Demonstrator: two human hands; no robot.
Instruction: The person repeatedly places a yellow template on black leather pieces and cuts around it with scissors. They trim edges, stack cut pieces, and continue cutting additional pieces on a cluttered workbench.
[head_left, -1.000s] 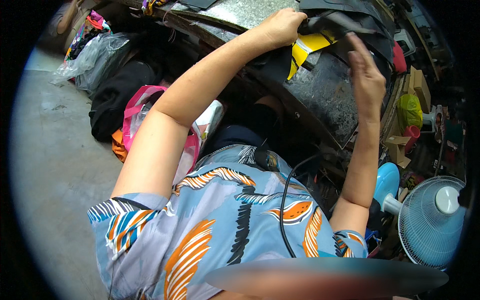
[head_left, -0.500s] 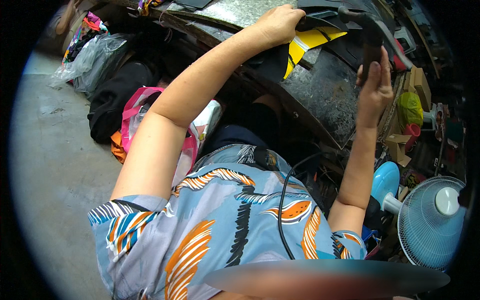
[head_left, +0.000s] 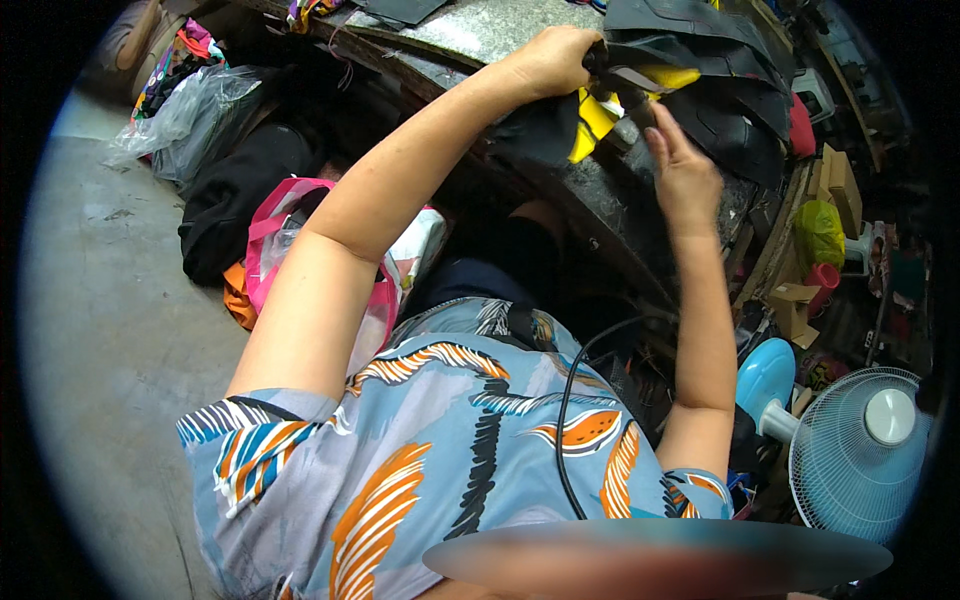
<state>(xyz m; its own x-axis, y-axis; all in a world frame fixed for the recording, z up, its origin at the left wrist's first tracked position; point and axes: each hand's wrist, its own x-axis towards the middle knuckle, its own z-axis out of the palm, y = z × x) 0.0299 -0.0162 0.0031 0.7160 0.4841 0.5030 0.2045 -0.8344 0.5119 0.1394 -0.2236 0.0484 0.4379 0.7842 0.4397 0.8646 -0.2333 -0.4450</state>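
My right hand (head_left: 688, 180) is wrapped round the handle of a hammer (head_left: 636, 104). The hammer is smeared by motion, its head down close to my left hand (head_left: 560, 62). That left hand is closed at the bench edge on a dark piece, mostly hidden by the fingers and too unclear to name. Under the hammer lies a yellow sheet (head_left: 592, 128) with black marks, partly covered by the tool. A dark flap (head_left: 540, 130) hangs beside it below my left wrist.
Black sheets (head_left: 735, 100) lie piled on the worktop (head_left: 490, 25) beyond my right hand. Right of the bench stand cardboard boxes (head_left: 842, 185), a yellow bag (head_left: 820, 232) and a blue-white fan (head_left: 860, 450). Bags, including a pink-edged one (head_left: 268, 235), sit on the left.
My right hand has brought the hammer down and to the left, from raised at the right to beside my left hand. My left hand has barely moved.
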